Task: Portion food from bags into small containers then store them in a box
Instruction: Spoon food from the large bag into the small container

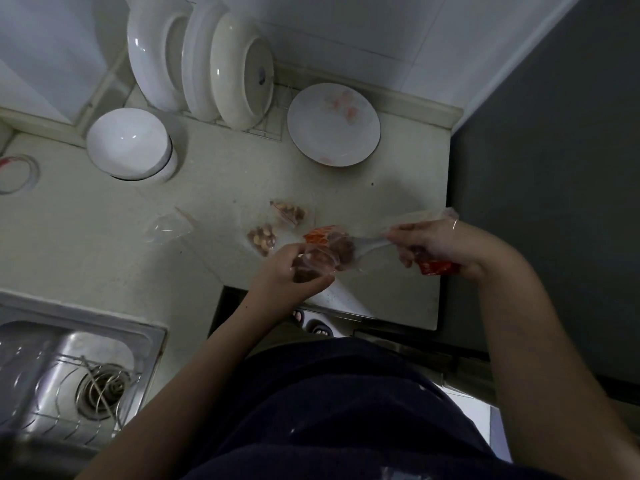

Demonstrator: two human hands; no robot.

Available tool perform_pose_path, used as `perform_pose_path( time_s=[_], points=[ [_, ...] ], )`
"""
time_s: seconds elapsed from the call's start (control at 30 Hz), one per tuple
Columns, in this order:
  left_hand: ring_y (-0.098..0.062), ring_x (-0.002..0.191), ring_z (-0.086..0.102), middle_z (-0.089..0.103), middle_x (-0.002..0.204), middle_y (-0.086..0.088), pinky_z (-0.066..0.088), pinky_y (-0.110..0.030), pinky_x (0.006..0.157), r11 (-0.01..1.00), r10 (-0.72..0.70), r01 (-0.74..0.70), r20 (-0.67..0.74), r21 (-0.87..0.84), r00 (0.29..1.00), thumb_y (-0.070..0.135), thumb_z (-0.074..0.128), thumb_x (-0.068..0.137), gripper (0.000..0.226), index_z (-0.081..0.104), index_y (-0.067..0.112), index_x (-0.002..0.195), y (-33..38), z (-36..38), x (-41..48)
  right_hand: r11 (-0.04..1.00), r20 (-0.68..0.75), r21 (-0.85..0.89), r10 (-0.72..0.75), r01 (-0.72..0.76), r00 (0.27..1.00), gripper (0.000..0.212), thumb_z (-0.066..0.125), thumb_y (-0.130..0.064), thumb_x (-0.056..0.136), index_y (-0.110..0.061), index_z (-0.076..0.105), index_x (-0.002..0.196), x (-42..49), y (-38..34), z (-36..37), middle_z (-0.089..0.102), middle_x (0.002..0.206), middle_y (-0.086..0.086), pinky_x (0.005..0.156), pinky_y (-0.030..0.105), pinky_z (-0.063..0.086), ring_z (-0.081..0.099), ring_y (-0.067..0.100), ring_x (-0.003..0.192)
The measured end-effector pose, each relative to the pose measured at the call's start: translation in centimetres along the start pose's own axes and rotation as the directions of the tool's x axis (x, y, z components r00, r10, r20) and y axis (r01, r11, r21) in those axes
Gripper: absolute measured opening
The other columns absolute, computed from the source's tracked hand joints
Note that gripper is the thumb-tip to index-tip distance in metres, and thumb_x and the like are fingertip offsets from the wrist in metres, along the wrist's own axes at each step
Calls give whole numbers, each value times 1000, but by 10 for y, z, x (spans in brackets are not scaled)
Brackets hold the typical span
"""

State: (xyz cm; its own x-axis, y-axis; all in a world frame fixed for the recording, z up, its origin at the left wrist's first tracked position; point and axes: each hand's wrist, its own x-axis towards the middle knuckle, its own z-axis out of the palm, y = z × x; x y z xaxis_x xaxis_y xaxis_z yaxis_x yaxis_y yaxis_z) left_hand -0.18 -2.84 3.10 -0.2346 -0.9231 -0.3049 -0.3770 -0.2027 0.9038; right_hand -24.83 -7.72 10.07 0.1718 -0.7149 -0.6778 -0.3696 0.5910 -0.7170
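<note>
Sink (86, 306) at the near left corner of the counter (104, 237), cropped by the left and bottom picture edges. Ring-shaped item (34, 171) half cut off at the left picture edge, kind unclear. Wire rack (272, 128) along the counter's back edge, mostly hidden behind standing plates (239, 74). Small clear bag (318, 261) partly covered by left hand (291, 271); brown contents blurred, not identifiable. Red packet (438, 269) largely hidden under right hand (433, 242), print unreadable. Pale plastic (370, 242) between the hands: spoon or bag neck, impossible to tell.
</note>
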Motion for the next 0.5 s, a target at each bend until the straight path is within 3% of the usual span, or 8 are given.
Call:
perform_pose_path(
  time_s=[0.1, 0.27, 0.4, 0.5],
  points=[
    [17, 86, 58, 60, 101, 16, 45, -2, 70, 1000, -15, 15, 4, -13, 1000, 27, 79, 80, 34, 58, 28, 107, 0, 2, 2, 992, -63, -105, -76, 69, 995, 21, 63, -21, 89, -13, 64, 70, -10, -8, -2, 58, 53, 3, 46, 15, 37, 54, 8, 50],
    [-16, 87, 68, 70, 97, -1, 58, -42, 78, 993, -69, 68, 0, -93, 998, 27, 78, 81, 31, 63, 15, 105, 2, 5, 7, 992, -85, -90, -100, 93, 991, 18, 61, -19, 91, -5, 71, 87, -23, -13, -5, 60, 53, 3, 44, 10, 37, 54, 8, 50],
    [-9, 85, 68, 70, 98, 1, 58, -36, 76, 991, -68, 68, 1, -117, 998, 31, 78, 81, 33, 64, 14, 106, 3, 7, 9, 993, -123, -70, -106, 98, 987, 22, 57, -13, 93, 4, 68, 84, -33, -18, -13, 57, 58, 7, 45, 13, 43, 51, 4, 45],
    [-12, 87, 68, 70, 100, 1, 59, -41, 81, 991, -80, 82, 30, -102, 996, 32, 77, 82, 33, 64, 17, 108, 3, 9, 11, 996, -229, 43, -63, 74, 971, 17, 57, -3, 91, -11, 70, 82, -35, -19, -20, 63, 52, -5, 44, 13, 46, 56, 2, 45]
  ],
)
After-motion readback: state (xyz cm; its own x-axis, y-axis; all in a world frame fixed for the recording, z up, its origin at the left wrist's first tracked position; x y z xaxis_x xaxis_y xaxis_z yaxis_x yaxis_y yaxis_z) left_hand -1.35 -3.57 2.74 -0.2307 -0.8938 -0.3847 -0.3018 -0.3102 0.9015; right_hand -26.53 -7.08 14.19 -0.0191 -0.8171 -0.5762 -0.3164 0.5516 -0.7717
